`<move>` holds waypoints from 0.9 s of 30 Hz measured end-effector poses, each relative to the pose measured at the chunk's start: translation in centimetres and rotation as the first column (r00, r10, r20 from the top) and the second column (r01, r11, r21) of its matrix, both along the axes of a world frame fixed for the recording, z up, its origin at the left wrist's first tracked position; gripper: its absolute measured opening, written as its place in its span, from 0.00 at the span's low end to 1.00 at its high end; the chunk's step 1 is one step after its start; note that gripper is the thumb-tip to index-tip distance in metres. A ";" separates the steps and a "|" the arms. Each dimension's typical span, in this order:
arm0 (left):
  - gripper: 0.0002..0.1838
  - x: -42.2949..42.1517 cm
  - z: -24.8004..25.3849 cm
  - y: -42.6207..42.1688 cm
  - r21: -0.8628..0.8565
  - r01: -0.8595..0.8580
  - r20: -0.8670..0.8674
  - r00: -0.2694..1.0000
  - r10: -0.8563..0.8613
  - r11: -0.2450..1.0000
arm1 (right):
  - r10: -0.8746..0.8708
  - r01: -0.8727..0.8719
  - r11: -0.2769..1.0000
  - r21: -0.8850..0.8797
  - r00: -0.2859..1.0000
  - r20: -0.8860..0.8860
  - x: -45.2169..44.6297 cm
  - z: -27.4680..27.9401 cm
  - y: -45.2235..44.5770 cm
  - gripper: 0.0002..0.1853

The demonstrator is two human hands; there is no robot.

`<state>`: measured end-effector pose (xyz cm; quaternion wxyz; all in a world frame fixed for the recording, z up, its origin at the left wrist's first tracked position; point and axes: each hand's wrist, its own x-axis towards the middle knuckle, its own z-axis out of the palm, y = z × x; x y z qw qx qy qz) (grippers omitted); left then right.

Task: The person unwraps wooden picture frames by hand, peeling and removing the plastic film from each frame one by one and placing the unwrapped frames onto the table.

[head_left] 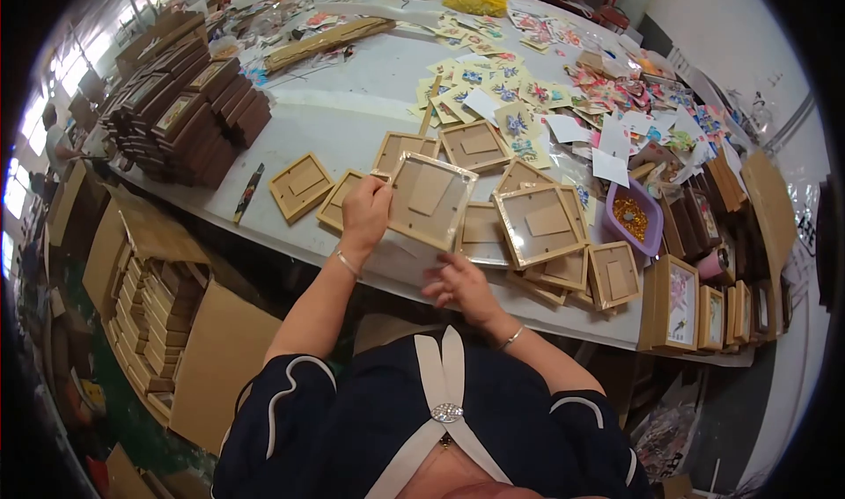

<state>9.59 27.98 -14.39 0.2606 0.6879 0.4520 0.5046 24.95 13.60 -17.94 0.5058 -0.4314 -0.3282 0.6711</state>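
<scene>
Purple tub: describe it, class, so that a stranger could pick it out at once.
Find the white table, then the pale wooden frames near its front edge. Just right of them sits the purple tub. Unlike its neighbours, it is an open container holding small gold-coloured pieces.

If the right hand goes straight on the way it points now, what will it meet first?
The right hand would probably meet the lower edge of the frame in the left hand; depth is unclear.
</scene>
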 end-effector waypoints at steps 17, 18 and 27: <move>0.17 -0.3 3.8 -11.5 0.438 0.347 -0.584 0.811 -0.032 0.829 | -0.180 0.226 0.968 0.106 0.927 -0.330 0.5 4.0 -1.2 0.15; 0.18 -0.2 3.5 -11.7 0.445 0.369 -0.613 0.790 -0.023 0.816 | -0.185 0.231 0.967 0.109 0.927 -0.326 0.6 3.6 -1.3 0.15; 0.15 -1.0 3.7 -12.0 0.215 0.456 -0.492 0.814 -0.307 0.864 | -0.207 0.229 0.973 0.041 0.933 -0.294 1.7 2.6 -1.9 0.14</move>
